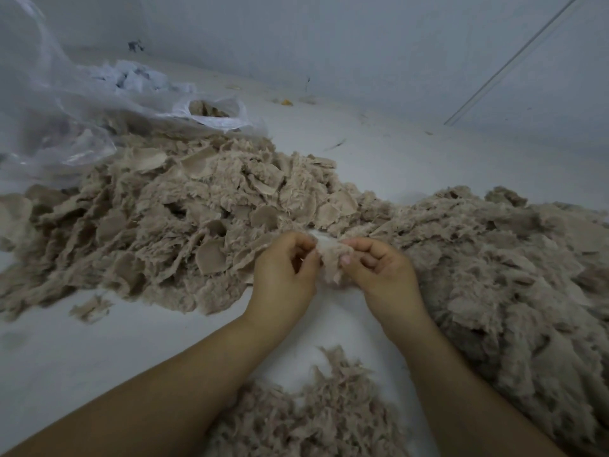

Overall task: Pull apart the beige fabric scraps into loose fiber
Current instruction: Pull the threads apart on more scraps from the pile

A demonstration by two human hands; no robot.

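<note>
A small beige fabric scrap (330,258) hangs between my two hands at the middle of the view. My left hand (285,278) pinches its left edge and my right hand (379,272) pinches its right edge, thumbs facing each other. Behind and to the left lies a big heap of beige fabric scraps (171,219) with fuzzy edges. To the right spreads a fluffier mound of loose fiber (501,258). A smaller patch of loose fiber (313,410) lies near me between my forearms.
A clear plastic bag (59,103) lies at the back left, with some beige scraps in its opening (211,112). The pale floor (82,351) meets a wall (329,44) at the back. A stray tuft (92,308) lies on the floor at the left.
</note>
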